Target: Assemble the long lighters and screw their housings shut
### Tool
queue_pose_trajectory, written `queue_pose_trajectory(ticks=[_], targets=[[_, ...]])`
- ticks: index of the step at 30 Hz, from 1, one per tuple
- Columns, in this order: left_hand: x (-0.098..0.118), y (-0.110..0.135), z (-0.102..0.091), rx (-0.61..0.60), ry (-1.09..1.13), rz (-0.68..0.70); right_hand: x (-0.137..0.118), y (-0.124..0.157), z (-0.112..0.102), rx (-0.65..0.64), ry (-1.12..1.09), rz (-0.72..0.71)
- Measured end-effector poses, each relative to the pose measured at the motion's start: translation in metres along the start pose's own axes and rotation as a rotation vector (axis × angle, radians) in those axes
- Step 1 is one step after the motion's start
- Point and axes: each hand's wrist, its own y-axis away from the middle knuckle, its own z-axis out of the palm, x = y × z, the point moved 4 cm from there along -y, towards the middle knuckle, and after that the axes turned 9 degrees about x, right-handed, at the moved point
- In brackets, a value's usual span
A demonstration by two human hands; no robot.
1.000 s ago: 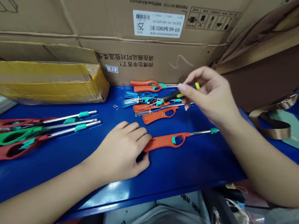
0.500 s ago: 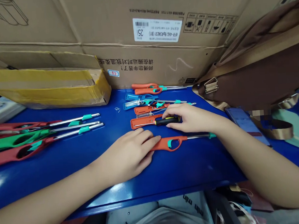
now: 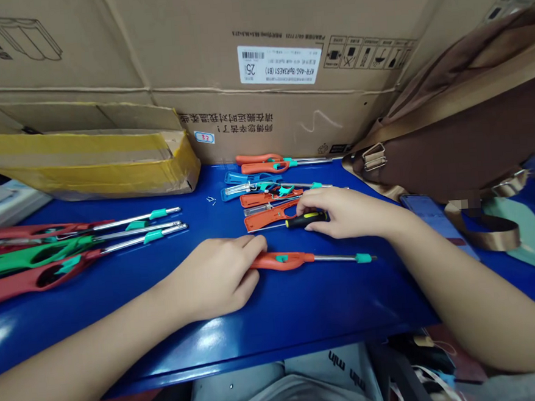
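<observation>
My left hand (image 3: 220, 276) is closed round the handle end of an orange long-reach lighter (image 3: 284, 260), whose metal tube and teal tip point right, low over the blue table. The lighter is seen nearly edge-on. My right hand (image 3: 348, 212) grips the black and yellow handle of a screwdriver (image 3: 303, 220); its thin shaft points left. Just behind the screwdriver lies an orange lighter shell half (image 3: 265, 216), partly hidden by my right fingers. Opened lighter parts in orange and blue (image 3: 237, 191) lie behind it, with bare metal tubes and teal pieces.
Several red and green lighters (image 3: 75, 243) lie at the left. Small screws (image 3: 210, 200) sit near the middle. Two orange lighters (image 3: 265, 163) lie against a large cardboard box (image 3: 146, 44). A yellow-taped carton (image 3: 123, 174), brown bag (image 3: 456, 144) and phone (image 3: 436, 222) stand around.
My left hand has drawn the lighter slightly left and rolled it edge-on. The screwdriver has shifted a little right and towards me, and the orange shell behind it now lies tilted.
</observation>
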Motion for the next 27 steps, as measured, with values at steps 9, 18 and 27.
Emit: queue_pose_trajectory(ticks=[9, 18, 27], targets=[[-0.042, -0.009, -0.016, -0.005, 0.399, -0.071, 0.006, 0.008, -0.033, 0.157, -0.189, 0.03], [-0.05, -0.004, -0.027, -0.118, 0.564, -0.33, 0.016, 0.04, -0.064, 0.114, 0.021, 0.101], [-0.043, -0.008, -0.014, -0.107, 0.648, -0.323, -0.01, 0.023, -0.039, 0.096, 0.069, -0.109]])
